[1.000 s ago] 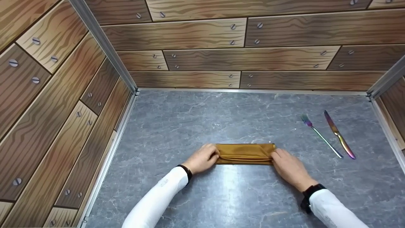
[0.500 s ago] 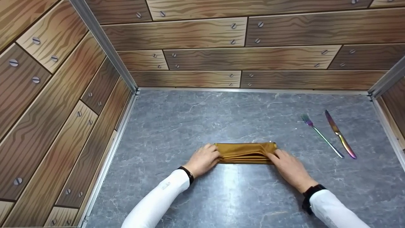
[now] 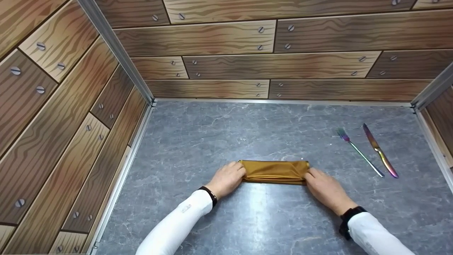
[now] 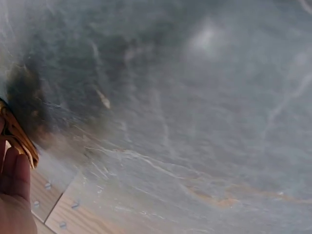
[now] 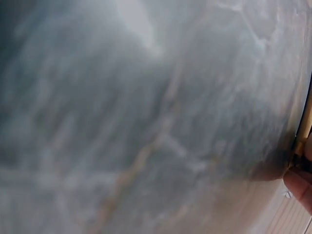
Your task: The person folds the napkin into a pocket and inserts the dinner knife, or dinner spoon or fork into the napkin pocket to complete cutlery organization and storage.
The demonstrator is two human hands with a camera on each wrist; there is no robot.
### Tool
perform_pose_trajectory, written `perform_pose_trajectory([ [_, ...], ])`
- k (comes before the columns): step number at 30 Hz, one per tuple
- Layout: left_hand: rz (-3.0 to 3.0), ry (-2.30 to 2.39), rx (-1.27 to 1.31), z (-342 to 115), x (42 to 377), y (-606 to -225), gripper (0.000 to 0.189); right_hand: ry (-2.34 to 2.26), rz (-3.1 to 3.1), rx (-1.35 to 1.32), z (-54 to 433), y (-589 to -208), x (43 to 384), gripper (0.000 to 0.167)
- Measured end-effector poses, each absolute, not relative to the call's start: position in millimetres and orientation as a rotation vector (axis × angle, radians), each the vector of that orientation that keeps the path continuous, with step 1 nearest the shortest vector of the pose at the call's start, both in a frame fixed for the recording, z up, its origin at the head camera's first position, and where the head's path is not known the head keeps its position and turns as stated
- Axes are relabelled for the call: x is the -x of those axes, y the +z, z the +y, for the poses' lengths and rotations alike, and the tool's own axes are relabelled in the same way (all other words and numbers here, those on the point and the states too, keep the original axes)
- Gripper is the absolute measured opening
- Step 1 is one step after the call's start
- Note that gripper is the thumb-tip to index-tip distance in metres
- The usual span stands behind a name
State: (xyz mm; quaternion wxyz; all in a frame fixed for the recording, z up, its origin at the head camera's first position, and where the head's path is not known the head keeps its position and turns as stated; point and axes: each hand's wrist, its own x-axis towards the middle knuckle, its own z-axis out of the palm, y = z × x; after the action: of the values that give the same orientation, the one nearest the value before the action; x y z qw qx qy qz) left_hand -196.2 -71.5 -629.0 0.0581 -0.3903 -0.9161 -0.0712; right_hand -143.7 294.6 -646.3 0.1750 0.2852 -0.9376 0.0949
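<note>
A mustard-brown cloth napkin (image 3: 276, 171), folded into a long narrow strip with several layers, lies on the grey marbled table. At its left end my left hand (image 3: 226, 180) pinches the cloth near the corner. My right hand (image 3: 325, 187) grips the opposite end between thumb and fingers. Creases run along the strip's near side, where the folded layers show. In the left wrist view the napkin's folded end (image 4: 19, 139) shows its stacked layers beside the fingers (image 4: 19, 175). Only a sliver of the napkin (image 5: 306, 119) shows at the right wrist view's edge, beside the fingertips (image 5: 298, 183).
To the right lie an iridescent fork (image 3: 359, 152) and an iridescent table knife (image 3: 379, 150), side by side at a slant. Wood-patterned walls (image 3: 226, 67) enclose the back and sides of the marbled table (image 3: 198, 134).
Half a second ago the napkin's layers gaped near my right thumb; now they lie closer together. My left hand has turned slightly over its end. The fork and knife have stayed put.
</note>
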Motion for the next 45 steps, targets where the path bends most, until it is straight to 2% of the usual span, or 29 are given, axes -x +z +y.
perform_pose_trajectory([
  [13, -2.830, -0.140, 1.079, -59.6, 193.2, -624.3, 0.015, 0.191, -2.652, -0.862, 289.0, -644.7, 143.7, 0.013],
  [19, -2.808, 0.050, 1.229, -26.9, 187.1, -617.7, 0.061, 0.179, -2.687, -0.831, 289.1, -643.9, 143.2, 0.013],
  [21, -2.859, 0.045, 1.273, -15.7, 184.7, -617.8, 0.071, 0.187, -2.699, -0.818, 288.9, -644.1, 143.3, 0.014],
  [24, -2.940, 0.006, 1.303, -4.4, 180.8, -619.0, 0.068, 0.201, -2.713, -0.802, 287.5, -643.7, 143.7, 0.014],
  [28, -2.966, -0.025, 1.312, 0.4, 176.9, -622.1, 0.052, 0.228, -2.707, -0.798, 287.7, -643.7, 144.4, 0.011],
  [31, -2.949, -0.053, 1.318, 0.3, 175.9, -623.6, 0.047, 0.266, -2.684, -0.800, 289.6, -643.1, 145.6, 0.011],
  [33, -2.943, -0.077, 1.325, -0.3, 175.9, -623.7, 0.047, 0.283, -2.678, -0.788, 288.5, -640.9, 146.8, 0.021],
  [39, -2.968, -0.086, 1.309, -1.2, 175.5, -625.4, 0.048, 0.201, -2.816, -0.775, 266.5, -629.2, 150.3, 0.071],
  [41, -2.985, -0.077, 1.293, -0.7, 174.9, -626.2, 0.048, 0.159, -2.892, -0.800, 256.2, -627.7, 151.1, 0.080],
  [45, -3.027, -0.095, 1.276, 0.2, 174.2, -629.4, 0.050, 0.152, -3.023, -0.814, 241.9, -632.0, 150.1, 0.088],
])
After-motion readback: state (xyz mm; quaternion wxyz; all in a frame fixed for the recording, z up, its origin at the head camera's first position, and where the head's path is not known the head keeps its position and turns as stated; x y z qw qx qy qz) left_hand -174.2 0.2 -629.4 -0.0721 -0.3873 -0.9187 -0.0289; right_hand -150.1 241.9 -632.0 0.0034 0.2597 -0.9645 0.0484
